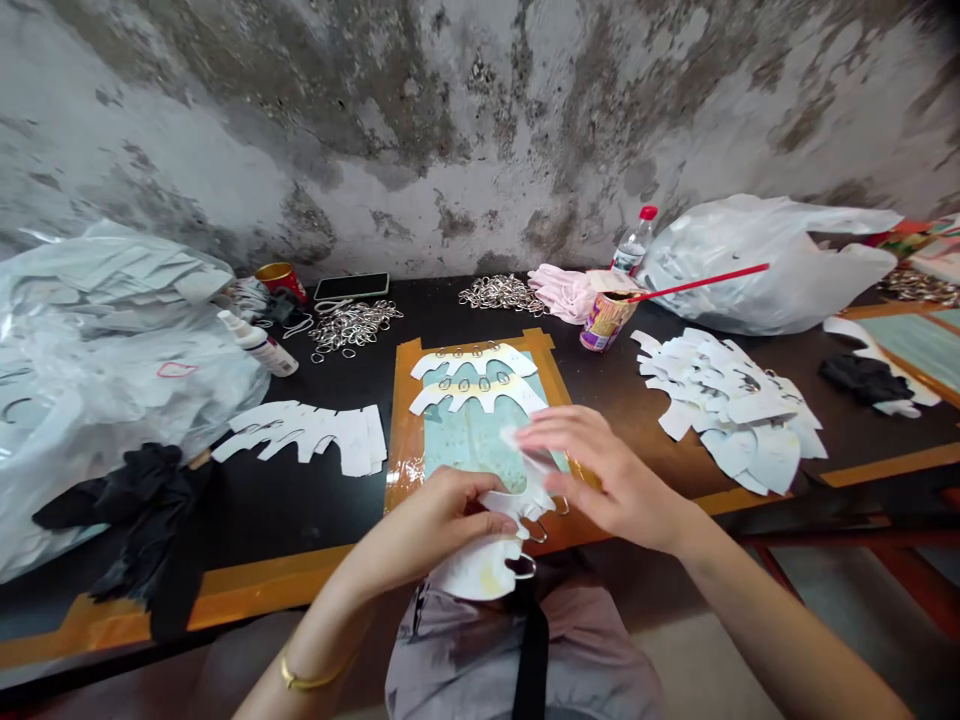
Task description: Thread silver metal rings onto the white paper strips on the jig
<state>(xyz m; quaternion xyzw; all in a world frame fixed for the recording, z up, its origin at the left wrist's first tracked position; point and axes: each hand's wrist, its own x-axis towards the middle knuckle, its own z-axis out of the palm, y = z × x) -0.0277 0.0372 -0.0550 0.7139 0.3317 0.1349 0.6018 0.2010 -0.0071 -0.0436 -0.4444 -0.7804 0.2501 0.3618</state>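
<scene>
My left hand (469,515) pinches a white cut-out piece (480,570) with scalloped edges, held over the table's front edge above my lap. Metal rings (537,530) hang from notches along its right side. My right hand (585,465) is at the upper end of this piece, fingers bent and slightly blurred, with a pale flap between thumb and fingertips. Just beyond my hands, two similar white pieces (476,392) with metal rings and yellowish strips lie on a pale green mat (442,450) bordered with brown tape.
At left are a row of white cut-outs (307,432), a white bottle (259,345), a phone (352,287) and a filled plastic bag (120,330). Ring piles (499,293) lie at the back. Rightward stand a cup (606,320) with a red stick and a cut-out pile (739,400).
</scene>
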